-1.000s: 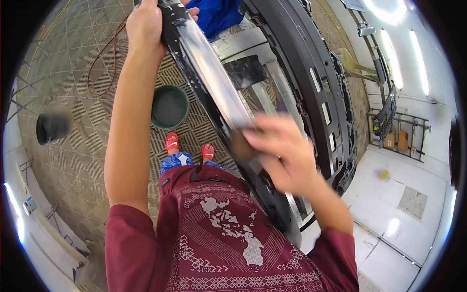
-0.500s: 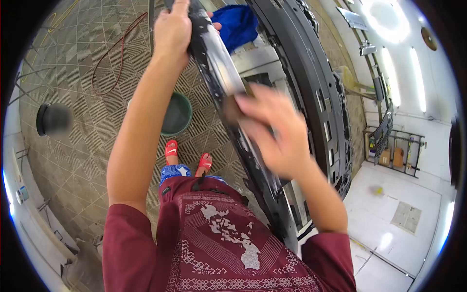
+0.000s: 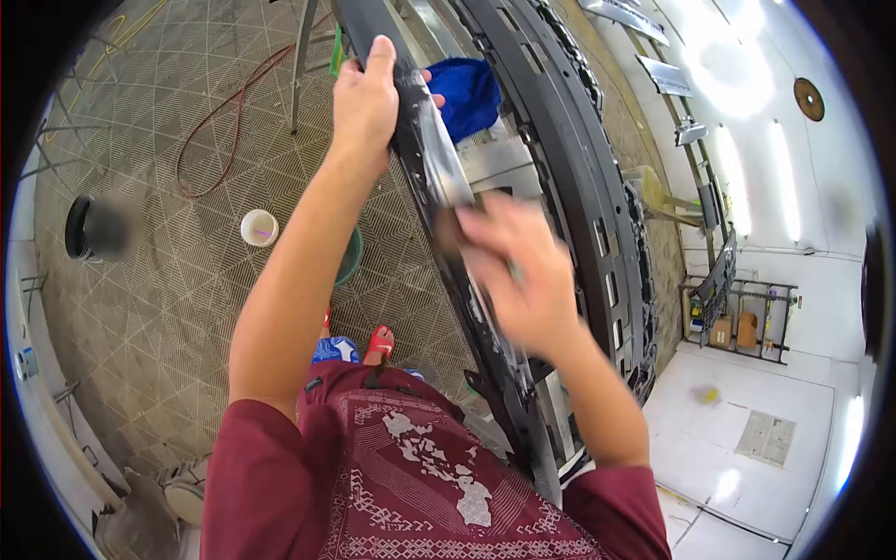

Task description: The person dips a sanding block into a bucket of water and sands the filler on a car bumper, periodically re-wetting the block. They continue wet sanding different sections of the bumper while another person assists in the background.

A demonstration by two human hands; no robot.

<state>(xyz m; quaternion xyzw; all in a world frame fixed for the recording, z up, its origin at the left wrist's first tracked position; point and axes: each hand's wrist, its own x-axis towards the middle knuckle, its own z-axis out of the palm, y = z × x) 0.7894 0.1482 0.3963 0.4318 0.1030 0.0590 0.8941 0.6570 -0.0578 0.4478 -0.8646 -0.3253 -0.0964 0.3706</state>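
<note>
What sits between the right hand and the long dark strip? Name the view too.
In the head view, a brownish pad-like thing, blurred, sits between the right hand and the long dark strip; its exact kind is unclear.

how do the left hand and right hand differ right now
The left hand wraps around the long panel, fingertips showing past its far edge; the right hand holds a blurred brown pad against the panel's face. The left hand looks fairly sharp, while the right hand is blurred. The left hand is farther from the shirt, the right hand nearer. Both are bare and at the same panel.
</note>
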